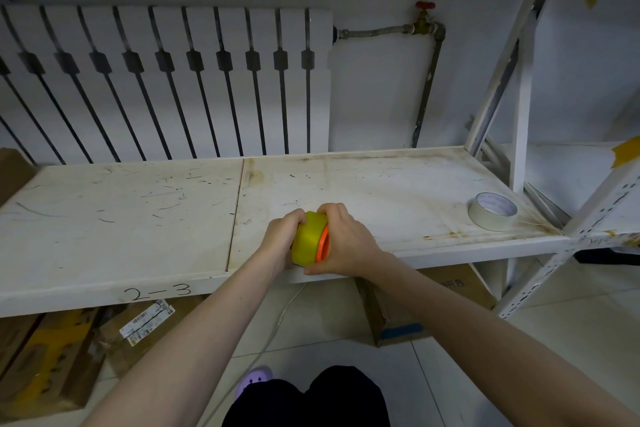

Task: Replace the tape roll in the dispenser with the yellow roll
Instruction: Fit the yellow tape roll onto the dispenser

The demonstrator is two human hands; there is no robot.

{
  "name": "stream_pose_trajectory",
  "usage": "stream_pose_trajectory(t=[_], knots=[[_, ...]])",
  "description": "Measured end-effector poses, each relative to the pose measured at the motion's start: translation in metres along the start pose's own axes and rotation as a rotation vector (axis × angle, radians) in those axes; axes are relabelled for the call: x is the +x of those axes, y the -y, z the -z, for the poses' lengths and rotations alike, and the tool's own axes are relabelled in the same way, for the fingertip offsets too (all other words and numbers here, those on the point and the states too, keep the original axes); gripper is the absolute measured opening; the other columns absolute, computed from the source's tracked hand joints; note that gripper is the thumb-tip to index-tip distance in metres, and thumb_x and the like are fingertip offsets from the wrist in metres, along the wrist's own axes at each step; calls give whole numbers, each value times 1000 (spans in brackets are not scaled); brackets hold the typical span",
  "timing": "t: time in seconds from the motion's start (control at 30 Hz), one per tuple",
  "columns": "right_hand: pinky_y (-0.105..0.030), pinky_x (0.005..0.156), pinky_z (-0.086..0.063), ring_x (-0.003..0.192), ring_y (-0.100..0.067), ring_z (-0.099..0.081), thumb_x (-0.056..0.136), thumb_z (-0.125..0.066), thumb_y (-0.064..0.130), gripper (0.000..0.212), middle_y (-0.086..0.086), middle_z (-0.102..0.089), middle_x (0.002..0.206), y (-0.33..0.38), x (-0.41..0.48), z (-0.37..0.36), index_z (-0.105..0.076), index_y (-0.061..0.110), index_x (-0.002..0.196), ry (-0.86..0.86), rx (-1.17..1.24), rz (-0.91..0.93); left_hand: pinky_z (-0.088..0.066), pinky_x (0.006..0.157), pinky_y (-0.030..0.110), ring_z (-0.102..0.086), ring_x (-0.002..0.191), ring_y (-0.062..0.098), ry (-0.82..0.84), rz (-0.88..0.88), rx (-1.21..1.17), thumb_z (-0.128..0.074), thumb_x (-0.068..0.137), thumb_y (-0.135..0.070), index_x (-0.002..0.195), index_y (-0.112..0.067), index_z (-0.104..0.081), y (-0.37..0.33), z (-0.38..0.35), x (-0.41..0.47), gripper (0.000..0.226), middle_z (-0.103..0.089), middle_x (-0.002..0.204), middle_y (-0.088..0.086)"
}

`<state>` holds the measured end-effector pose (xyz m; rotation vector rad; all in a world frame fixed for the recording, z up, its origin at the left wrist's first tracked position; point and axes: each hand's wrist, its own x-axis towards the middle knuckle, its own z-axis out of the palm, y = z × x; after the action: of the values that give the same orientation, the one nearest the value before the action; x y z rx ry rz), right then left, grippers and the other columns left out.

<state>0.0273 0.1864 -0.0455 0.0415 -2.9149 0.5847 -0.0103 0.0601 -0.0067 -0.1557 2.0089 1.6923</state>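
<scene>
The left hand (pixel 281 242) is curled closed against the left side of the yellow roll (pixel 307 240), fingers wrapped over its top. Just to its right, the right hand (pixel 341 243) clamps the roll's other face, where an orange disc (pixel 323 243), seemingly part of the dispenser, presses flat against the roll. The roll stands on edge between both palms at the front lip of the white shelf (pixel 138 218), and well off to the right of the right hand a whitish tape roll (pixel 492 211) lies flat.

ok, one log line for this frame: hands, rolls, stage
left hand: on yellow roll | right hand: on orange dispenser part | white roll: loose, shelf right | stage: fitting yellow
</scene>
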Motion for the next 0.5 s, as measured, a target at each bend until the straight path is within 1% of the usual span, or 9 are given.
stream_pose_trajectory(t=[0.07,0.13,0.23,0.3,0.4,0.5], knots=[[-34,79,-51,102,-18,-54,51,-80,57,95,0,-47,122,0,0,-2,-35,21,127,-51,4,-23,-39,54,27,-47,66,20,4,19,-16,-47,83,-21,93,-10,-49,-3,-1,-1,15,-49,79,8],[-37,81,-53,102,-18,-55,54,-77,60,91,1,-51,121,-2,2,-3,-36,24,127,-24,45,-78,-40,56,27,-47,65,21,2,29,-40,-46,81,-17,91,-9,-48,-4,0,0,13,-47,76,8],[-39,85,-53,104,-20,-56,58,-73,62,88,1,-56,120,-6,4,-4,-37,24,128,32,163,-184,-36,55,26,-42,59,22,-1,19,-45,-43,80,-10,76,-9,-44,-2,1,0,4,-41,69,7],[-40,86,-53,105,-21,-56,60,-73,60,86,0,-57,120,-6,5,-3,-38,22,129,50,199,-206,-33,52,25,-39,56,21,2,2,-48,-42,80,-9,68,-11,-39,1,1,0,13,-38,65,6],[-40,88,-53,105,-21,-56,62,-74,58,82,-1,-57,119,-5,4,0,-41,20,128,90,263,-228,-32,52,25,-38,56,20,-1,-21,-25,-42,80,-8,66,-12,-37,6,2,2,16,-38,65,6],[-43,92,-52,105,-22,-57,70,-75,44,60,-5,-59,117,-6,5,7,-47,19,117,182,497,-292,-35,54,26,-42,58,22,-12,-19,15,-43,81,-8,66,-11,-41,10,5,4,15,-41,67,7]])
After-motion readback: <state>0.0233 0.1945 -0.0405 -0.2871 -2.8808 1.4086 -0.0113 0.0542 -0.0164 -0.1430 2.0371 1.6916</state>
